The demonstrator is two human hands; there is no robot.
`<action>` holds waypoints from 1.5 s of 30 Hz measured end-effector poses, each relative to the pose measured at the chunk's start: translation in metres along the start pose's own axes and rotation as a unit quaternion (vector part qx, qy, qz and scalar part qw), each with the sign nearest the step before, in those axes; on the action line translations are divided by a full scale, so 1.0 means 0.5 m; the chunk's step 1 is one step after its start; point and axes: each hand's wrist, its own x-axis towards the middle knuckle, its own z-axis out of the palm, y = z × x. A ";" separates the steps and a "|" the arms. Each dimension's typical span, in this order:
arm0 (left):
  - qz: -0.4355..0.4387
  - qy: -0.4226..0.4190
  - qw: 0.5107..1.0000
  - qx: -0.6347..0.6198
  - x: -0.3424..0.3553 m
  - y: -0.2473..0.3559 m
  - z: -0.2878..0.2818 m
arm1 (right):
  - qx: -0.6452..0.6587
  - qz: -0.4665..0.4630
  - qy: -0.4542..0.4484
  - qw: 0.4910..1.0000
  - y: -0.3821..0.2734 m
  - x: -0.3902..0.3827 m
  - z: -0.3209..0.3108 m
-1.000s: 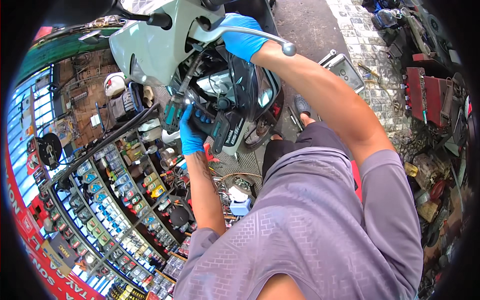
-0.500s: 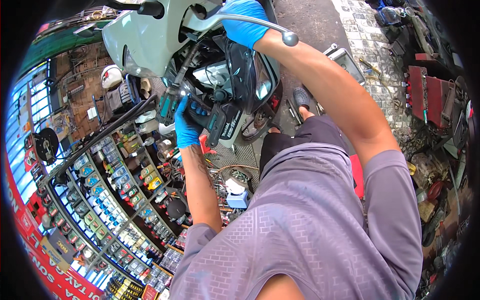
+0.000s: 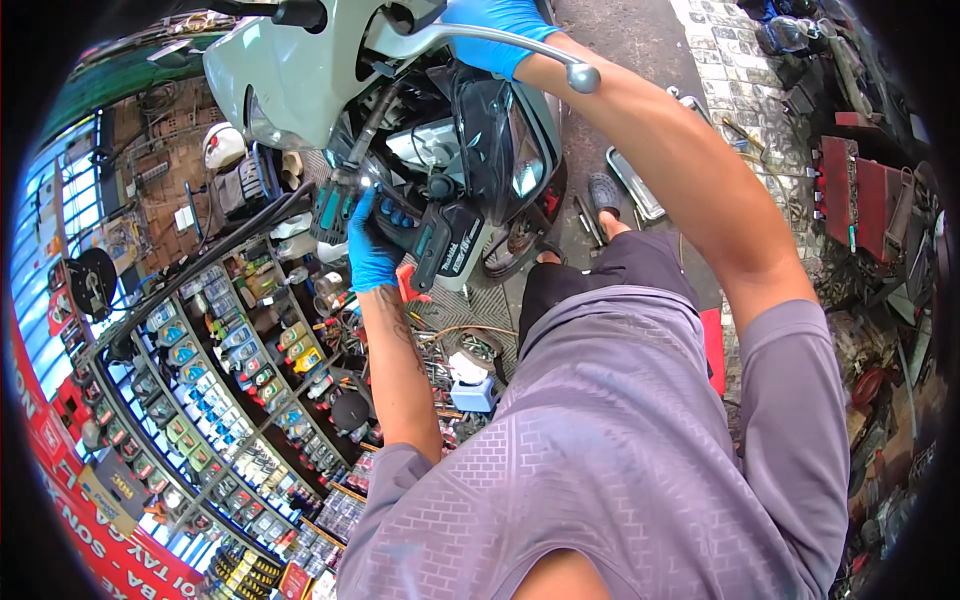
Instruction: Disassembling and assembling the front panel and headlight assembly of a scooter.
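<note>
My left hand (image 3: 373, 250), in a blue glove, is closed round the grip of a teal and black cordless impact driver (image 3: 450, 243). A long metal extension (image 3: 374, 126) runs from the tool up into the opened front of a pale grey-green scooter (image 3: 300, 75). Where the extension ends inside is hidden. My right hand (image 3: 495, 38), gloved in blue too, rests at the scooter's upper part, behind the silver brake lever (image 3: 480, 33). Its fingers are out of sight at the top edge. Beside the driver sits the dark headlight unit (image 3: 500, 150), with wiring and dark parts around it.
Shelves of bottles and small packages (image 3: 220, 390) fill the left side. A blue tissue box (image 3: 473, 396) stands among tools near my left elbow. On the floor at right lies a metal tray (image 3: 635, 185). A red tool cabinet (image 3: 865, 195) stands farther right.
Both hands keep nearly the same places, and the driver stays in my left hand. My right hand has shifted slightly upward and my right forearm has moved a little.
</note>
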 end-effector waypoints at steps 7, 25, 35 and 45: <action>-0.006 -0.011 1.000 -0.021 -0.011 0.001 0.006 | 0.102 0.100 0.073 0.987 0.000 -0.091 -0.087; -0.007 -0.005 1.000 -0.029 -0.013 0.003 0.022 | 0.651 0.433 -0.126 0.611 0.051 -0.399 -0.092; -0.012 -0.021 0.999 -0.027 -0.001 0.001 -0.004 | 0.349 0.278 -0.039 0.894 0.007 -0.434 -0.096; -0.016 -0.032 0.999 -0.041 0.017 -0.008 -0.022 | 0.278 0.062 -0.022 0.958 0.037 -0.207 -0.053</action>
